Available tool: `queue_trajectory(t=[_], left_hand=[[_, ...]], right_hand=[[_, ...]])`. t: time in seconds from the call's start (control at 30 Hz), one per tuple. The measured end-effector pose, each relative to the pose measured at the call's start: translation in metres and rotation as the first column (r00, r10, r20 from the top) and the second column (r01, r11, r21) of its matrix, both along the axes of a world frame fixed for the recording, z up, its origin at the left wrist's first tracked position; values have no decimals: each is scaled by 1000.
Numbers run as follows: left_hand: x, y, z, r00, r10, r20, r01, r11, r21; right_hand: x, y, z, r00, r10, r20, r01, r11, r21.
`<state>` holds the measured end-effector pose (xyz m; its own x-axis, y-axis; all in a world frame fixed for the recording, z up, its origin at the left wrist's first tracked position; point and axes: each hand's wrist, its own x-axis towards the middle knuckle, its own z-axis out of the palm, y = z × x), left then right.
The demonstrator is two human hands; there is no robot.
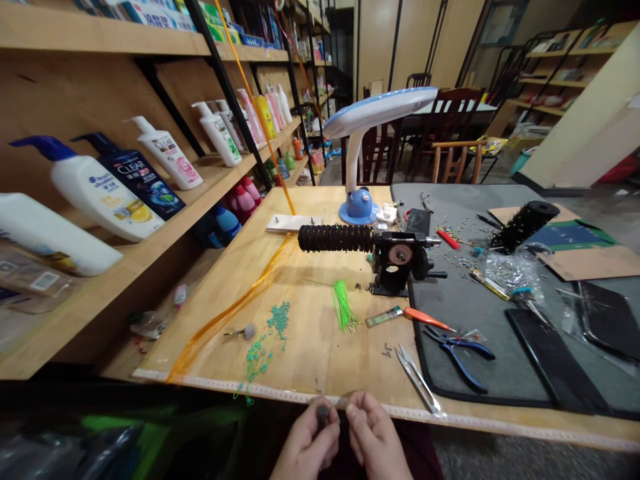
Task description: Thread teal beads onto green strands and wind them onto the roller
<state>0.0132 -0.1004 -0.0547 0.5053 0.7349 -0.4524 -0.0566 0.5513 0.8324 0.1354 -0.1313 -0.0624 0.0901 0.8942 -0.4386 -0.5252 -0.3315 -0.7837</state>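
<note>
My left hand (311,440) is at the table's front edge, its thumb and fingers closed around a small dark object (323,413). Close beside it, my right hand (373,433) has thumb and forefinger pinched together; whatever lies between them is too small to make out. Teal beads (279,318) and green-threaded beads (257,357) lie on the table left of the hands. A bundle of bright green strands (342,307) is farther back. Silver snips (417,380) rest to the right of my right hand.
A black winding device (395,257) stands mid-table, with a blue-white lamp (356,207) behind. Orange threads (225,300) run along the left. Blue pliers (463,353), an orange-handled tool (427,318) and a black phone-like slab (553,360) lie right. Shelves of bottles line the left.
</note>
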Motion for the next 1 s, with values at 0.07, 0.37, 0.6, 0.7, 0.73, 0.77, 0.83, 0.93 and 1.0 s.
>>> queue_trajectory(t=[0.07, 0.37, 0.6, 0.7, 0.73, 0.77, 0.83, 0.93, 1.0], left_hand=[[0, -1, -1, 999, 19, -35, -18, 999, 38], [-3, 3, -25, 973, 96, -208, -44, 970, 240], [-7, 10, 8, 946, 218, -239, -107, 909, 403], [-7, 14, 23, 957, 209, -202, -113, 908, 403], [-6, 16, 27, 965, 192, -177, -116, 923, 368], [-5, 18, 29, 972, 183, -147, -130, 940, 316], [-2, 21, 33, 975, 203, -86, -185, 966, 182], [5, 28, 38, 960, 278, -28, -278, 961, 17], [6, 34, 42, 954, 298, -16, -298, 954, -19]], right_hand=[[-1, 0, -2, 1000, -3, 12, 3, 1000, 3], [-5, 0, -4, 997, 10, 75, -18, 994, 111], [9, -4, -7, 958, 108, 265, -145, 981, 127], [7, -4, -6, 915, 145, 376, -206, 970, 128], [5, -3, -5, 913, 143, 383, -207, 969, 133], [2, -3, -5, 916, 137, 378, -202, 969, 139], [-3, -2, -5, 927, 121, 356, -184, 971, 150], [-9, -2, -9, 935, 105, 338, -160, 977, 141], [-8, -3, -13, 941, 88, 327, -137, 982, 129]])
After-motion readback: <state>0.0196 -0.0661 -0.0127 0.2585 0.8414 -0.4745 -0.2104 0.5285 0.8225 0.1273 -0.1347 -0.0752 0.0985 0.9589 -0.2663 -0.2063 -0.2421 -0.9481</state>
